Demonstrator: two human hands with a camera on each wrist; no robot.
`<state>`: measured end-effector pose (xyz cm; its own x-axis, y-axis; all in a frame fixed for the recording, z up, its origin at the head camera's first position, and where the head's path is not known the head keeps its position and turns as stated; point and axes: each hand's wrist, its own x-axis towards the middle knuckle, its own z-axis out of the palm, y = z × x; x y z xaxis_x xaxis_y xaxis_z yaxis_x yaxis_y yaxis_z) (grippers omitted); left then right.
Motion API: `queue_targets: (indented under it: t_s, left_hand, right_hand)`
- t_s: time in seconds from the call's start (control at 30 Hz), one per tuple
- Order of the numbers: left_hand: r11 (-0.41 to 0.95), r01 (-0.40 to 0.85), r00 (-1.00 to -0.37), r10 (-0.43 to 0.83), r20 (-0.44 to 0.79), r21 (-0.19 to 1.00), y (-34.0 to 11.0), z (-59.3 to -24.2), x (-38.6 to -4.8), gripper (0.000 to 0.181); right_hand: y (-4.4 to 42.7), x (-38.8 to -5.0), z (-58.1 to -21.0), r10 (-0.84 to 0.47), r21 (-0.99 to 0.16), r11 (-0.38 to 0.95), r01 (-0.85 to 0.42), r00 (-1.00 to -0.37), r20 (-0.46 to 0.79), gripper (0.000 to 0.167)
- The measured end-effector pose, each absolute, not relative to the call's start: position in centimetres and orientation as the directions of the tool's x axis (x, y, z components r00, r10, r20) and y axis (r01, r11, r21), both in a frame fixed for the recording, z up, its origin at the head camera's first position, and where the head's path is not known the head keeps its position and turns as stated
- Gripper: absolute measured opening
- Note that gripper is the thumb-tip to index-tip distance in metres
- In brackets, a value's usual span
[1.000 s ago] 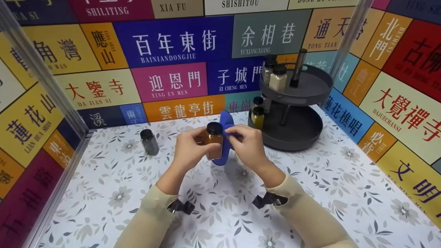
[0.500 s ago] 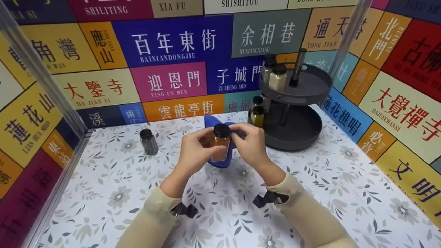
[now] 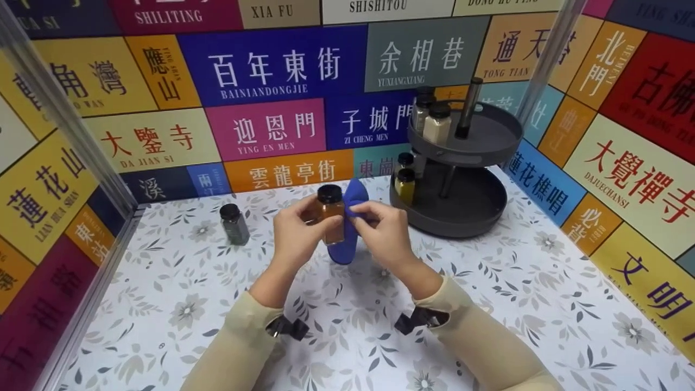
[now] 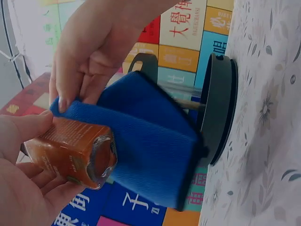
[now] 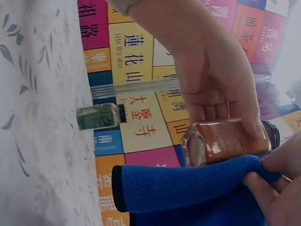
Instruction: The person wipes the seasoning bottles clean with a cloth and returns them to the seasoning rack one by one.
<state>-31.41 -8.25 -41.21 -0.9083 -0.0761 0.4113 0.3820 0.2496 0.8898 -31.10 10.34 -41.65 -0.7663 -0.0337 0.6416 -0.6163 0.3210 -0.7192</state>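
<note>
Left hand (image 3: 296, 231): it's gripping the orange jar (image 3: 333, 209), thumb pressing across the front!
Right hand (image 3: 383, 231): it's pinching the blue cloth (image 3: 343, 250), working just beside the left.
Orange jar: it's riding above the table (image 3: 190, 277), roughly upright, cap on.
Blue cloth: it's hanging down right alongside.
Dark jar (image 3: 234, 228): standing off left.
Rack (image 3: 461, 220): standing right, holding jars on both tiers.

In the head view, the amber jar (image 3: 332, 208) hid fingers of the left hand (image 3: 296, 232) and part of the blue cloth (image 3: 349, 239) behind it; its print was unreadably small. Right of the jar, a cream bottle (image 3: 435, 129) partly covered another (image 3: 418, 115); below the jar, the bottom edge cut both sleeves (image 3: 231, 342).
</note>
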Motion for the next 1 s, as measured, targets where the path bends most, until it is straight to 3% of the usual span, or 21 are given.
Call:
queue_targets:
  t_s: [0.17, 0.47, 0.77, 1.0]
  left_hand:
    - [0.218, 0.302, -0.931, -0.142, 0.336, 0.928, -8.8, -41.4, -31.9, 0.061]
    - [0.178, 0.318, -0.921, -0.176, 0.348, 0.931, -8.9, -41.0, -32.2, 0.045]
    - [0.198, 0.355, -0.934, 0.035, 0.356, 0.913, -8.7, -41.5, -32.1, 0.055]
    - [0.233, 0.34, -0.938, 0.149, 0.312, 0.911, -8.6, -41.5, -32.0, 0.055]
  right_hand:
    - [10.0, -31.2, -42.5, -0.058, -0.71, 0.343, -0.614, -0.769, 0.637, 0.013]
    - [9.7, -32.2, -43.0, -0.052, -0.758, 0.337, -0.558, -0.815, 0.577, 0.014]
    - [10.6, -32.8, -43.0, -0.026, -0.86, 0.267, -0.434, -0.896, 0.444, 0.014]
    - [11.3, -33.0, -42.1, 0.014, -0.882, 0.169, -0.441, -0.893, 0.449, 0.012]
